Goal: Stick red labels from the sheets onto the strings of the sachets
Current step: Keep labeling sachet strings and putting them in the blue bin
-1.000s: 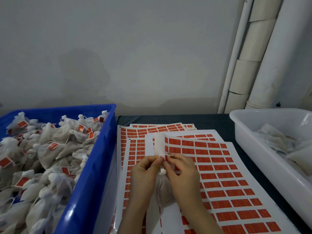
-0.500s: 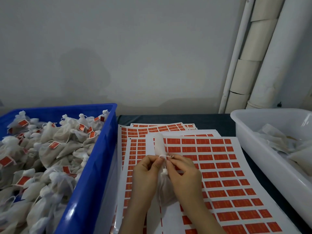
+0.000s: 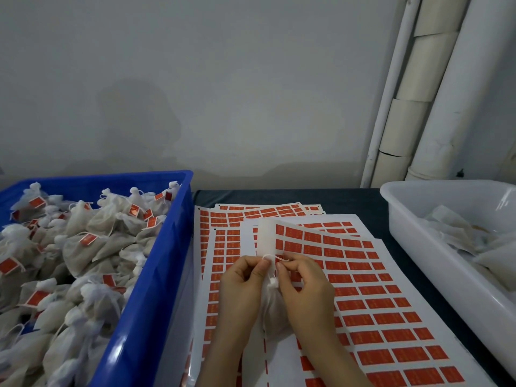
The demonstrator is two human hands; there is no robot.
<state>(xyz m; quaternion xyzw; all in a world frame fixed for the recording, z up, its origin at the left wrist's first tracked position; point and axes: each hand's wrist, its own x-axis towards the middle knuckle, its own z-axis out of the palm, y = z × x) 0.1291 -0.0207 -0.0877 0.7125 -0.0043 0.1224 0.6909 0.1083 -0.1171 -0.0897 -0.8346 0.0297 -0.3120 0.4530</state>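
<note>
Head view: the left hand (image 3: 245, 280) and right hand (image 3: 304, 283) hold a white sachet (image 3: 272, 305) over the label sheets (image 3: 377, 303) on the desk (image 3: 363, 199). Each grip is narrow, pinching the string (image 3: 267, 257). At left stands a blue crate (image 3: 156, 275) of labelled sachets, at right a white tub (image 3: 418, 247).

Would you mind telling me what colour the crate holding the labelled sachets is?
The crate is blue, seen best in the head view.

dim, bluish, soft light; wide-angle bending at edges
</note>
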